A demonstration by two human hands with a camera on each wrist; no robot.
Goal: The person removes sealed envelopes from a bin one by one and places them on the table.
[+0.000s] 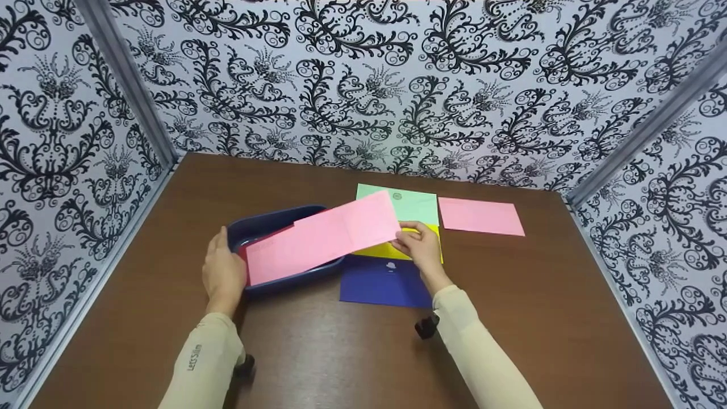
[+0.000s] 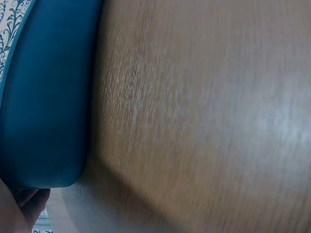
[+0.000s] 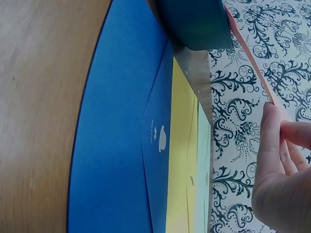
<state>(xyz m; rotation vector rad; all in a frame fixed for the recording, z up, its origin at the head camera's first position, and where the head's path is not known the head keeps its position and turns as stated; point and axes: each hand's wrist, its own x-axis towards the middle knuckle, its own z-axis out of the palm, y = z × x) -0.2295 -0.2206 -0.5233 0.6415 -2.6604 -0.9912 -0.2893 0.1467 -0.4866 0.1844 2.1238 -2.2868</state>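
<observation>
A right hand (image 1: pixel 420 247) pinches one end of some pink paper (image 1: pixel 324 236) slanting up from a blue tub (image 1: pixel 295 279) — probably light, bendable, easily creased, best held by its edges — while the left hand (image 1: pixel 223 274) touches the tub, finger grip unclear.

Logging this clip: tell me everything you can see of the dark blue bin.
The dark blue bin is oblong and open-topped, with rounded corners and smooth walls that look like plastic. It appears to sit upright on the brown table, its right end angled away. The left hand touches its left end. Something red shows inside, and pink paper slants across the top, hiding much of the interior. Whether the paper touches the rim is unclear.
</observation>
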